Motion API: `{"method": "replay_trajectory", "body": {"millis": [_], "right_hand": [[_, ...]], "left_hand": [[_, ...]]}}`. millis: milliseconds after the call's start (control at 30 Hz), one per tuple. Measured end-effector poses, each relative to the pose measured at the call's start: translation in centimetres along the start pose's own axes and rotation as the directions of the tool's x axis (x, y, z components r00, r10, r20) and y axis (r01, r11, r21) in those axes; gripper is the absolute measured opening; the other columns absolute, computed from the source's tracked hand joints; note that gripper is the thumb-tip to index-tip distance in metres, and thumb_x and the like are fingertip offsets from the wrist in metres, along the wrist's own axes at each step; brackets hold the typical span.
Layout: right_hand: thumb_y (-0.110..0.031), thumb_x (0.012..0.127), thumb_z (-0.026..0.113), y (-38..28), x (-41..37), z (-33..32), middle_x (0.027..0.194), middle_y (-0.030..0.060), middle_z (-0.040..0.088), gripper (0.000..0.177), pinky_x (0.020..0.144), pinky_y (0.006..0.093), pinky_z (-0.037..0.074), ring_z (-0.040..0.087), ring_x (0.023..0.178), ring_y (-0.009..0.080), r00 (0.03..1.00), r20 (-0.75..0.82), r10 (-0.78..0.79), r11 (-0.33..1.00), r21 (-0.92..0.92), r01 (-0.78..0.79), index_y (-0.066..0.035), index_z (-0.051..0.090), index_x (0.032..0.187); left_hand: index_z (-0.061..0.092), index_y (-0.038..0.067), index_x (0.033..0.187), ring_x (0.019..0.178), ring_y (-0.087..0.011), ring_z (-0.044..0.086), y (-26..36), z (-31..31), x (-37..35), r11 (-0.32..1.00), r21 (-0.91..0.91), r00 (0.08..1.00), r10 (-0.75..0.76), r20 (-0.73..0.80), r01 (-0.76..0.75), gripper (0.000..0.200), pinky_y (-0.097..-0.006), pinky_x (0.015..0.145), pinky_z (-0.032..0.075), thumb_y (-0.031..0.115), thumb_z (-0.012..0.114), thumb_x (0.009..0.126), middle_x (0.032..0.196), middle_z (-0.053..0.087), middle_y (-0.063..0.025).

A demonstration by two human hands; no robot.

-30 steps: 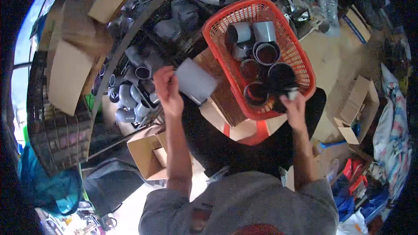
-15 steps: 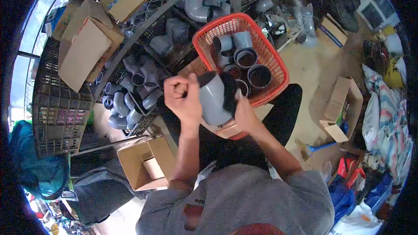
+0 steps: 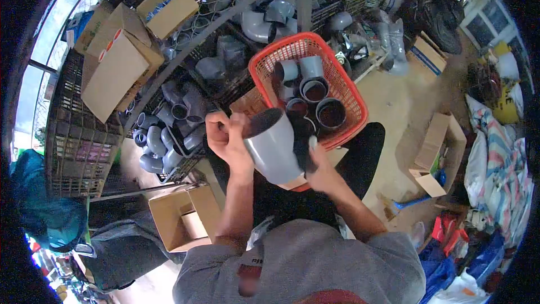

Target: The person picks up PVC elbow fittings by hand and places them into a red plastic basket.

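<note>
A large grey pipe fitting [image 3: 274, 149] is tilted over my lap, its dark open end up and to the left. My left hand [image 3: 229, 141] is at that end, fingers curled against the rim. On the other side, my right hand [image 3: 322, 170] is closed on a black cloth-like thing [image 3: 301, 141] that lies against the fitting's right side. Just beyond my hands is a red plastic basket [image 3: 354, 87] with several grey fittings [image 3: 331, 114] in it, most with their openings up.
Crates of grey elbows [image 3: 157, 141] stand at the left, near an open cardboard box [image 3: 166, 222]. A metal post [image 3: 305, 0] rises behind the basket. Another open carton [image 3: 433, 155] and a striped sack [image 3: 489, 157] are at the right.
The fitting and both hands sit slightly lower in view, and the fitting's opening shows more. The surroundings have shifted a little with the camera.
</note>
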State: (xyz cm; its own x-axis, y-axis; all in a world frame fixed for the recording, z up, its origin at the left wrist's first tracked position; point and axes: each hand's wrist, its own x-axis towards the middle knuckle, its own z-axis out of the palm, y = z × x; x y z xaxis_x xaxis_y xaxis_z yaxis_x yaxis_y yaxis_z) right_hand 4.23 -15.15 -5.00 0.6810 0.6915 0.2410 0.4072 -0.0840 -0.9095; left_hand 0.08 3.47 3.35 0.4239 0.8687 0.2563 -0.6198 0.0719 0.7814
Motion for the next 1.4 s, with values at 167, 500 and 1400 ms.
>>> {"method": "replay_trajectory", "body": {"millis": [167, 500, 1400], "right_hand": [[-0.026, 0.100, 0.048, -4.0, 3.4, -3.9, 0.136, 0.0295, 0.053, 0.052, 0.115, 0.0454, 0.033, 0.049, 0.127, 0.0472, 0.994, 0.105, 0.002, 0.957, -0.287, 0.028, 0.008, 0.045, 0.139], [-0.022, 0.099, 0.058, -1.1, -2.1, -1.2, 0.143, 0.0143, 0.052, 0.052, 0.114, 0.0407, 0.036, 0.048, 0.132, 0.0242, 0.992, 0.046, 0.120, 0.927, 0.352, -0.128, 0.000, 0.047, 0.144], [-0.022, 0.103, 0.051, 1.2, 0.8, 0.8, 0.107, 0.0228, 0.067, 0.032, 0.094, 0.0451, 0.049, 0.065, 0.104, 0.0369, 0.965, -0.228, 0.132, 0.991, 0.054, -0.123, 0.005, 0.060, 0.119]], "left_hand": [[0.045, 0.009, 0.092, 0.061, -0.0008, 0.042, -0.7, 1.2, -3.2, 0.874, 0.437, 0.947, 0.072, 0.312, -0.211, 0.021, -0.0177, 0.051, 0.031, -0.003, 0.063, 0.093, 0.072, 0.045, 0.0053], [0.043, 0.009, 0.082, 0.058, -0.0084, 0.044, 1.6, 1.6, -0.3, 0.977, -0.075, 0.974, -0.191, 0.121, 0.200, 0.025, -0.0250, 0.055, 0.038, 0.021, 0.061, 0.094, 0.068, 0.043, 0.0019], [0.050, 0.001, 0.062, 0.056, -0.0139, 0.048, -2.7, -0.5, -2.8, 0.567, 0.613, 0.758, 0.032, 0.652, -0.551, 0.028, -0.0335, 0.056, 0.043, 0.000, 0.070, 0.081, 0.061, 0.049, -0.0063]]}}
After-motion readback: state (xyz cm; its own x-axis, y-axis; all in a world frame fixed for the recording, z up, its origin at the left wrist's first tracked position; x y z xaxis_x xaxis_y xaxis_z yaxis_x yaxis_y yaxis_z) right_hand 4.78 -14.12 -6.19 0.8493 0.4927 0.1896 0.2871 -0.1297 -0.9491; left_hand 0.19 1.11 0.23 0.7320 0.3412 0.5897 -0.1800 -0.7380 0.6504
